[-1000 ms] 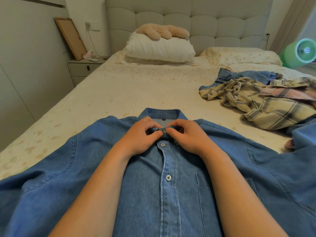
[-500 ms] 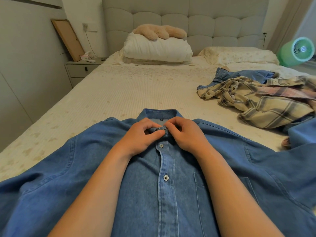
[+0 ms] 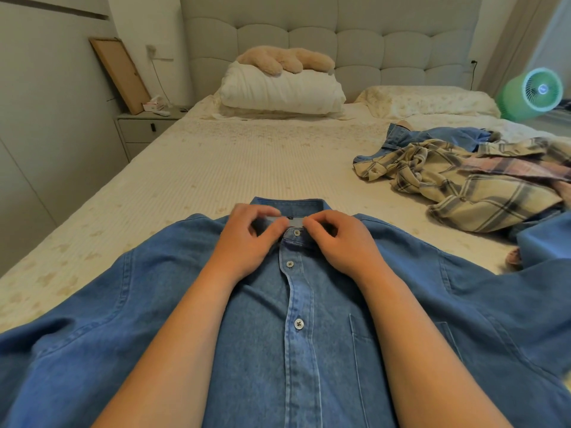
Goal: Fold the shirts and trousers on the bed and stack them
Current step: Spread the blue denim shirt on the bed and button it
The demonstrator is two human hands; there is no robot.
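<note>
At the near edge of the bed, front side up and spread flat, lies the denim shirt, its collar pointing toward the headboard and its sleeves running out toward both sides. The step in hand looks like settling the collar with the top button closed; to do it well, the two collar halves want to be drawn level and the placket kept straight down the middle before any fold is made, else the creases will go crooked. The left hand and right hand sit on either side of that button, wrists low on the cloth, forearms coming in from the near edge; both have fingers curled, pinching the collar band. More unfolded clothes, a plaid shirt among them, lie heaped at the right edge.
</note>
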